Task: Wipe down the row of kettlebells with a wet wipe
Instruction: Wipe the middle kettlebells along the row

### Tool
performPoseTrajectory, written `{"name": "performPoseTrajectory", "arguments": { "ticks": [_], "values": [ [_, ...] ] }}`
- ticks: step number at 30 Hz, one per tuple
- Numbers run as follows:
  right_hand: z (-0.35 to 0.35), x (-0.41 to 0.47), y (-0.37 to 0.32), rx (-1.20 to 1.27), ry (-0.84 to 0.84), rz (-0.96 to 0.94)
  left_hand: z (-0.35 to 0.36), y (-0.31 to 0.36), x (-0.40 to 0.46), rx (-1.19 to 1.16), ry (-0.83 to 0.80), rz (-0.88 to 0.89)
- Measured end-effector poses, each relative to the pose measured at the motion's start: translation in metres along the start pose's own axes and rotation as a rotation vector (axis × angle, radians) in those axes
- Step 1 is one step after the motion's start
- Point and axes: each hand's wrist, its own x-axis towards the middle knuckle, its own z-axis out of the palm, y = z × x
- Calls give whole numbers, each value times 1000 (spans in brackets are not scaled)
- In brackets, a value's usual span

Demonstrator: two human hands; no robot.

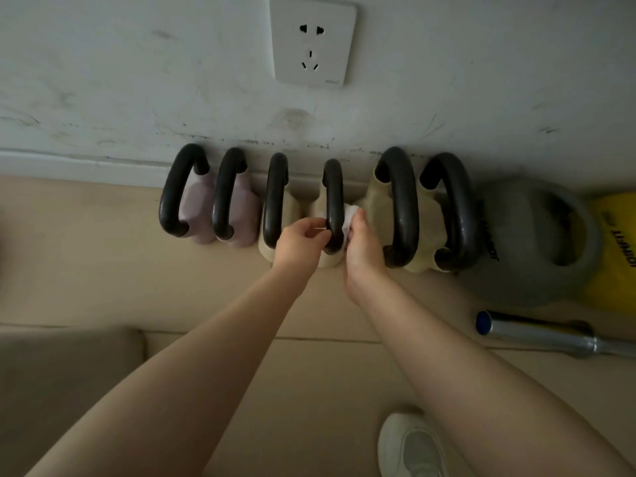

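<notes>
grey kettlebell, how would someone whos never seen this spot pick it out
Find the white wall socket, then drop to the row of kettlebells along the skirting below it. Follow the row right, past the six with black handles, to the grey kettlebell. It is the only one grey all over, handle included, and it sits beside a yellow one.

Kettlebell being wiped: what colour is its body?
Cream body, black handle, on the kettlebell; the head view shows it.
</notes>
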Motion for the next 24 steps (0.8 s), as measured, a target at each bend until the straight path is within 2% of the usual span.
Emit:
{"name": "performPoseTrajectory", "arguments": {
  "ticks": [4, 9, 13, 18, 21, 24],
  "values": [
    [-18, -1, 14, 185, -107, 33, -1, -1, 4, -23, -7, -5],
    [-23, 6, 28, -284, -131, -307, -1, 1, 5, -34, -6, -3],
    [-29, 14, 36, -368, -127, -363, -2, 3, 4, 3, -12, 3],
    [-25, 18, 47, -626, -87, -462, -4, 7, 7, 39, -30, 1],
    [-19, 14, 46, -632, -86, -531, -4, 9, 7, 42, -34, -4],
    [-17, 2, 53, -552, -217, -538, -4, 6, 6, 34, -31, -8]
  ]
}}
